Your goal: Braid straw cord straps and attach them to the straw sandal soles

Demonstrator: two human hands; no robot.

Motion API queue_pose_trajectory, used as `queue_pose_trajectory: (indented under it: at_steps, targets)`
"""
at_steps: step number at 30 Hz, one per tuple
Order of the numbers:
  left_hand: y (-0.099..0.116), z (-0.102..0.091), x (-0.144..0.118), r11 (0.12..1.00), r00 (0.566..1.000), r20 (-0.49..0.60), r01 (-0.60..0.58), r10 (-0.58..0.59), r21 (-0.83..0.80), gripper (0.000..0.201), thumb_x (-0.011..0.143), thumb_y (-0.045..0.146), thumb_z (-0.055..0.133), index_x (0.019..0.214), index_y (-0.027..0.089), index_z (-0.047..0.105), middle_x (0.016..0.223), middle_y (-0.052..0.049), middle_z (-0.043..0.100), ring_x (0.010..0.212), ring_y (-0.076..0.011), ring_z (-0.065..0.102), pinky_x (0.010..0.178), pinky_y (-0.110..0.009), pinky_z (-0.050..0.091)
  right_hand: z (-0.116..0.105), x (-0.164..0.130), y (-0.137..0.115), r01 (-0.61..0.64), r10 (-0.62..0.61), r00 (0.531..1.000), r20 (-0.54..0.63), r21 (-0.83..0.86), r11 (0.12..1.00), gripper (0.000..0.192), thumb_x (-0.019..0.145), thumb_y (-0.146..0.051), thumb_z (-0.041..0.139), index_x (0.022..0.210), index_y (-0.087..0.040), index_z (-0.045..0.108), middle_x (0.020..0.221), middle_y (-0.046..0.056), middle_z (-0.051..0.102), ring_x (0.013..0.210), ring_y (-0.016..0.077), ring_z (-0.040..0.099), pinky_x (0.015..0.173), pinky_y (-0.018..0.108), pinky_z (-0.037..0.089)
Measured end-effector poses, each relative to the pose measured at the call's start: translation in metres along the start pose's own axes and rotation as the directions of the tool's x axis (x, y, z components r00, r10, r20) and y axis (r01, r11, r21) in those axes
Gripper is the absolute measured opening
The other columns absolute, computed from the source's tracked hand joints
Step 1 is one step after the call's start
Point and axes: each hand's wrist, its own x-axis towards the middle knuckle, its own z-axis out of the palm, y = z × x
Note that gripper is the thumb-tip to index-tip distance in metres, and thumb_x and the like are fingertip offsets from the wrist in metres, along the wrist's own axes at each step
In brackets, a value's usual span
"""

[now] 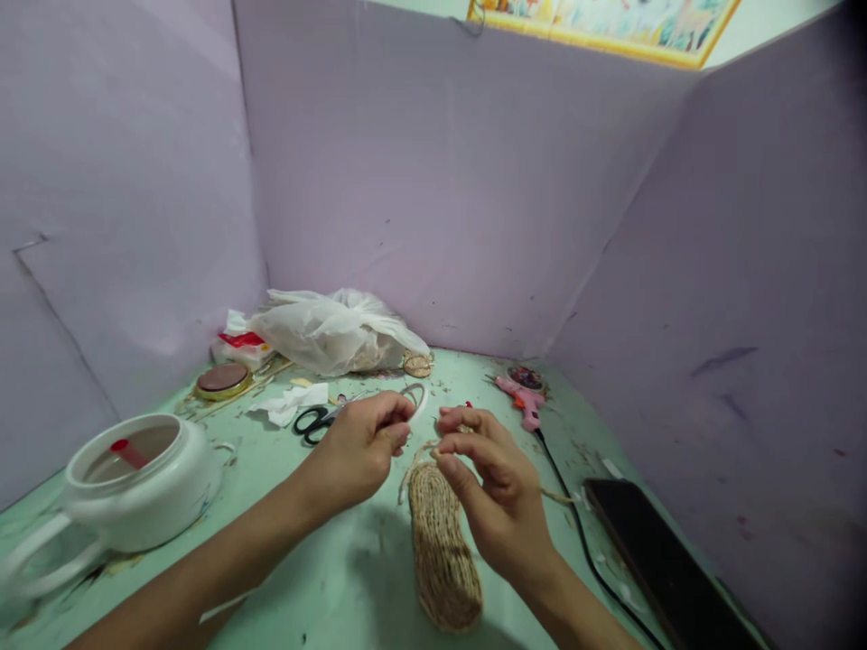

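My left hand (369, 442) is closed, its thumb and fingers pinching a thin whitish loop (421, 403) that curves up past the fingertips. Just to the right, my right hand (498, 487) has its thumb and index finger brought together on a bit of tan twine (433, 451). A strand also emerges behind that hand on the right. Below and between both hands lies a sole-shaped piece of coiled twine (443, 551), flat on the green table (312, 578). Black-handled scissors (312, 424) lie beyond my left wrist, partly hidden by the hand.
A white handled pot (155, 496) with a red stick inside stands left. Behind are a round tin (222, 381), crumpled white paper (288, 403) and a plastic bag (331, 334). A pink glue gun (525, 402) trails a black cord past a dark phone (664, 560) on the right.
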Motion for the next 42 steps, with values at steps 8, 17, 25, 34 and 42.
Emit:
queue_pose_trajectory:
  at_steps: [8, 17, 25, 34, 42]
  targets:
    - [-0.001, 0.008, -0.002, 1.000, 1.000, -0.019, -0.003, 0.003, -0.010, 0.008, 0.077, 0.015, 0.043, 0.076, 0.018, 0.050, 0.062, 0.005, 0.048, 0.060, -0.0107, 0.046, 0.058, -0.023, 0.036, 0.005, -0.004, 0.004, 0.007, -0.005, 0.998, 0.065, -0.019, 1.000, 0.011, 0.080, -0.014, 0.053, 0.080, -0.022, 0.061, 0.113, 0.006, 0.054, 0.107, 0.0185, 0.051, 0.094, 0.033, 0.038]
    - [-0.001, 0.006, -0.001, 1.000, 1.000, -0.005, 0.002, -0.002, 0.017, 0.010, 0.077, 0.013, 0.041, 0.076, 0.019, 0.049, 0.061, 0.005, 0.047, 0.059, -0.0107, 0.045, 0.057, -0.023, 0.036, -0.002, 0.003, 0.003, -0.009, 0.007, 0.997, 0.074, 0.025, 1.000, 0.008, 0.080, -0.016, 0.055, 0.077, -0.022, 0.059, 0.087, 0.003, 0.054, 0.087, 0.0163, 0.054, 0.079, 0.031, 0.043]
    - [0.000, 0.010, -0.001, 1.000, 1.000, 0.015, 0.015, -0.014, -0.015, 0.009, 0.077, 0.016, 0.043, 0.076, 0.018, 0.051, 0.061, 0.005, 0.047, 0.057, -0.0099, 0.044, 0.055, -0.022, 0.035, 0.004, -0.001, 0.005, 0.071, -0.065, 0.996, 0.068, -0.090, 0.993, 0.012, 0.077, -0.011, 0.055, 0.078, -0.020, 0.062, 0.101, 0.007, 0.055, 0.097, 0.0189, 0.054, 0.085, 0.034, 0.042]
    - [0.000, 0.012, -0.002, 1.000, 0.999, 0.047, 0.017, -0.017, 0.002, 0.012, 0.078, 0.020, 0.045, 0.079, 0.017, 0.057, 0.062, 0.003, 0.052, 0.058, -0.0103, 0.048, 0.056, -0.022, 0.038, 0.001, 0.003, 0.009, 0.033, -0.033, 0.999, 0.003, -0.086, 0.996, 0.012, 0.078, -0.014, 0.055, 0.076, -0.021, 0.064, 0.091, 0.006, 0.061, 0.088, 0.0185, 0.058, 0.078, 0.032, 0.047]
    - [0.002, 0.013, -0.004, 0.998, 1.000, 0.003, 0.025, -0.025, -0.053, 0.014, 0.077, 0.019, 0.046, 0.088, 0.018, 0.055, 0.062, 0.004, 0.052, 0.058, -0.0107, 0.050, 0.058, -0.023, 0.039, 0.003, 0.002, 0.008, 0.039, -0.044, 0.998, -0.050, -0.095, 0.995, 0.012, 0.079, -0.013, 0.054, 0.077, -0.020, 0.064, 0.087, 0.006, 0.062, 0.083, 0.0185, 0.059, 0.076, 0.033, 0.047]
